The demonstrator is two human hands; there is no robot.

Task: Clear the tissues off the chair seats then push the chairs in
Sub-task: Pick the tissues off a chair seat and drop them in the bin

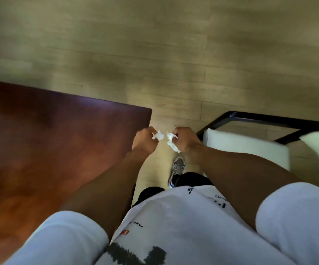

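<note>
Two crumpled tissues, one per fist: left hand (145,140) clenched around left tissue (159,135), right hand (186,139) clenched around right tissue (171,143), nearly touching between knuckles. One table (59,140) left of hands, corner just beside left hand. One chair (250,146) right of hands, white seat bare. Open floor (174,64) beyond hands.

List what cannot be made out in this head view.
- Chair: cut off by the right edge and covered by the right arm, so the rest of its seat is unseen.
- Tissue in the left hand and tissue in the right hand: mostly hidden by curled fingers.
- Table: blurred, cut off at the left.
</note>
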